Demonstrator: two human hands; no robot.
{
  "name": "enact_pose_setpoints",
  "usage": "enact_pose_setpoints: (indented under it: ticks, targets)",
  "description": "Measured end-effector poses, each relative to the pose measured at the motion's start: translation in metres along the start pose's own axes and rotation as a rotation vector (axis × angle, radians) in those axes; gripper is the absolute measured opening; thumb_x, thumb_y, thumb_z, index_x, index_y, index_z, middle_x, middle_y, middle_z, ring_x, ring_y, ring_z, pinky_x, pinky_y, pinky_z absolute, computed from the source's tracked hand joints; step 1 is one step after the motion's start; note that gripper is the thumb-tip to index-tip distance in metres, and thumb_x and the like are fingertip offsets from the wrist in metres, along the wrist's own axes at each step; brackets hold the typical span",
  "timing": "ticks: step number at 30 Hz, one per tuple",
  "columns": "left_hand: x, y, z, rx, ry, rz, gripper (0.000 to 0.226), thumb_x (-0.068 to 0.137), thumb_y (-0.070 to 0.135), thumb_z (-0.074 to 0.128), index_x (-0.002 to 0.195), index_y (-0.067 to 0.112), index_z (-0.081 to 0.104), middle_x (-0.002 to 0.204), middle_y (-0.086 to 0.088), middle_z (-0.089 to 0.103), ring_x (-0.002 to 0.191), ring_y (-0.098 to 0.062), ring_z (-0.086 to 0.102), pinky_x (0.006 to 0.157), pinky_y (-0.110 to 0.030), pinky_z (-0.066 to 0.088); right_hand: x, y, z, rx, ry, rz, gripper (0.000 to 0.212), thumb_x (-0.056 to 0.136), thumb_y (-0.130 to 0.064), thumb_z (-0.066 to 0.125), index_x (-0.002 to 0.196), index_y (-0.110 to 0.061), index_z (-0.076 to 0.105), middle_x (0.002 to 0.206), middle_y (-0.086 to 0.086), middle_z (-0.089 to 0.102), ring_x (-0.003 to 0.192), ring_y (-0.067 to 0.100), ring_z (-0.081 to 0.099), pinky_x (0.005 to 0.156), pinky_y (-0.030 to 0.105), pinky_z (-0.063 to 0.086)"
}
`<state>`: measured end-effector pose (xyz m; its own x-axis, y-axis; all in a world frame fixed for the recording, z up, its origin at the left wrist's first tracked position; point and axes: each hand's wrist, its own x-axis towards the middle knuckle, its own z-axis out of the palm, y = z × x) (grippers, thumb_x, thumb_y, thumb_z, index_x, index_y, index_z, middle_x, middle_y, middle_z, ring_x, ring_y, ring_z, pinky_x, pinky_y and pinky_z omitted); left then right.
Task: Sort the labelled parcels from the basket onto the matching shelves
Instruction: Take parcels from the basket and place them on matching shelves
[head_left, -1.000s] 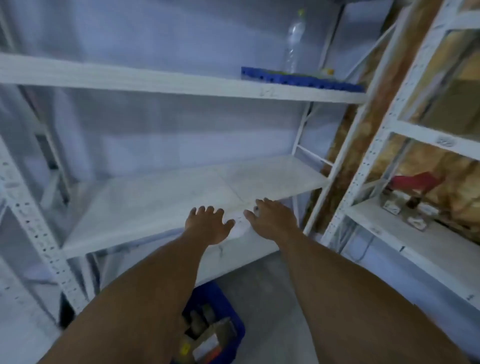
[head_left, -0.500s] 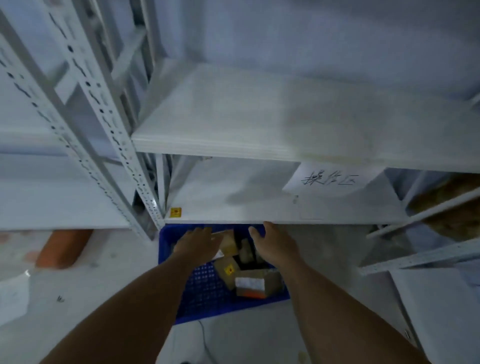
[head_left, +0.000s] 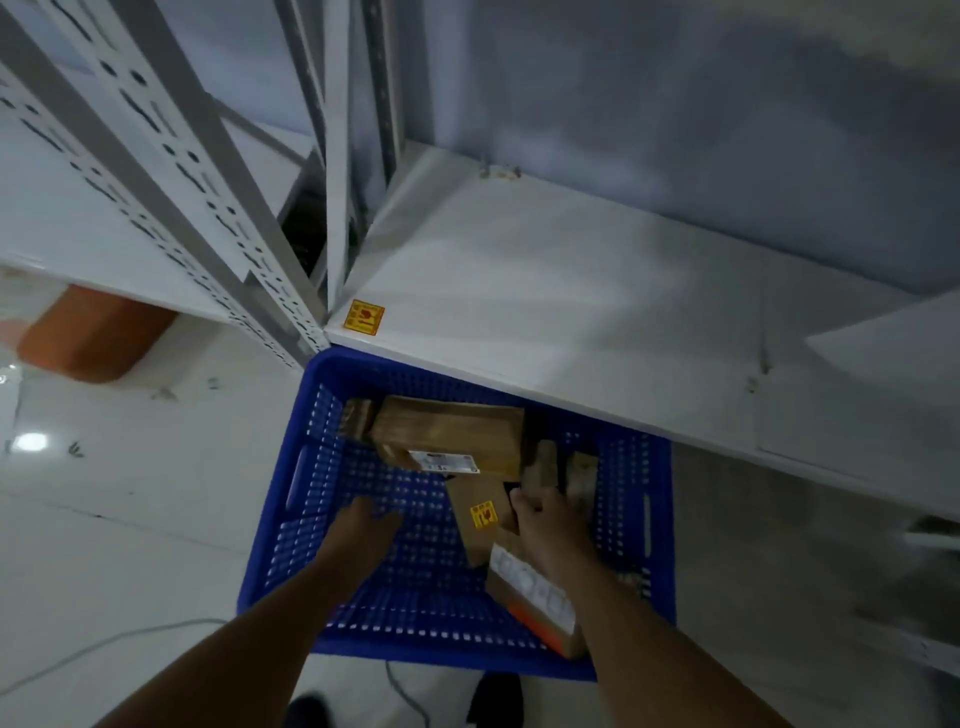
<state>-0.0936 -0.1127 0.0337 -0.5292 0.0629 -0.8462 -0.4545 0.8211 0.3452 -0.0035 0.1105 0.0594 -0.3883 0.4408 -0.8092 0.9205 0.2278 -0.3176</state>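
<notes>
Right hand (head_left: 550, 535) on small upright parcel (head_left: 540, 467) at its fingertips in blue basket (head_left: 311, 467), closure unclear from blur; left hand (head_left: 363, 525) loose, empty beside it; weak pinch could drop parcel onto labelled box (head_left: 535, 597) under the wrist.

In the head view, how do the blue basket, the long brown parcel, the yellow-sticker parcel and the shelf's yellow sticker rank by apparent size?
1. blue basket
2. long brown parcel
3. yellow-sticker parcel, partly covered, so its full size is unsure
4. shelf's yellow sticker
</notes>
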Motion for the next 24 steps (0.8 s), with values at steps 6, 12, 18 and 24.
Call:
enact_pose_setpoints:
  ticks: [6, 12, 18, 24]
  targets:
    - [0.129, -0.003, 0.027, -0.292, 0.162, -0.063, 0.065, 0.102, 0.047, 0.053, 0.149, 0.004, 0.038, 0.126, -0.020, 0.059, 0.092, -0.035, 0.065, 0.064, -0.039, 0.051, 0.134, 0.013, 0.034, 0.112, 0.054, -0.030, 0.061, 0.103, -0.058, 0.043, 0.153, -0.023, 0.038, 0.138, 0.009, 0.059, 0.110, 0.026, 0.061, 0.096, 0.040, 0.051]
    - [0.199, -0.013, 0.056, -0.637, 0.159, -0.086, 0.094, 0.087, 0.075, 0.056, 0.159, 0.024, 0.026, 0.162, -0.007, 0.032, 0.141, -0.037, 0.041, 0.104, -0.053, 0.043, 0.197, 0.031, 0.057, 0.410, 0.101, 0.039, 0.074, 0.097, -0.062, 0.056, 0.158, -0.026, 0.033, 0.146, 0.006, 0.054, 0.128, 0.032, 0.055, 0.113, 0.052, 0.042]
    - [0.221, -0.002, 0.060, -0.814, 0.143, -0.069, 0.061, 0.102, 0.035, 0.059, 0.156, 0.021, 0.034, 0.155, -0.005, 0.044, 0.135, -0.033, 0.048, 0.097, -0.045, 0.042, 0.211, 0.037, 0.073, 0.562, 0.045, 0.129, 0.076, 0.087, -0.077, 0.055, 0.152, -0.039, 0.043, 0.146, 0.001, 0.053, 0.122, 0.025, 0.053, 0.106, 0.046, 0.042]
    - [0.233, 0.011, 0.050, -0.929, 0.193, -0.102, 0.066, 0.102, 0.026, 0.061, 0.156, 0.015, 0.026, 0.153, -0.010, 0.042, 0.129, -0.033, 0.049, 0.097, -0.043, 0.042, 0.216, 0.030, 0.087, 0.492, 0.130, 0.104, 0.083, 0.082, -0.082, 0.052, 0.148, -0.032, 0.047, 0.140, 0.007, 0.059, 0.122, 0.032, 0.058, 0.109, 0.054, 0.045]
